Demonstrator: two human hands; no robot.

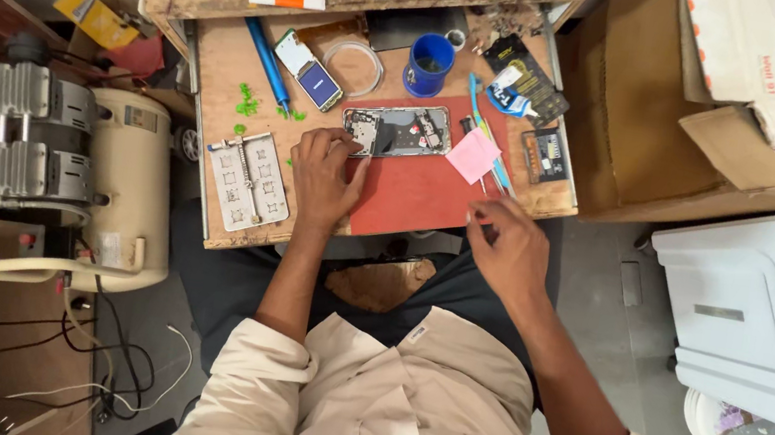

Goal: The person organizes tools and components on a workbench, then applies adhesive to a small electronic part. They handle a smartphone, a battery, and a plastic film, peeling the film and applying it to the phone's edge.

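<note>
An opened phone [398,130] with its insides showing lies on a red mat [421,192] on a small wooden bench [227,64]. My left hand [326,174] rests flat on the mat, its fingertips touching the phone's near left corner. Over the mat's near right edge my right hand [508,246] hovers with fingers pinched together; whether something small sits between them cannot be told. A pink sticky note [473,155] lies just right of the phone.
A second phone [308,69], a blue tool [267,64], a blue cup [428,64], a roll of clear tape [357,64] and a metal fixture plate [247,180] lie on the bench. A cream air compressor [80,174] stands left. Cardboard boxes [646,102] and a white cabinet [758,310] stand right.
</note>
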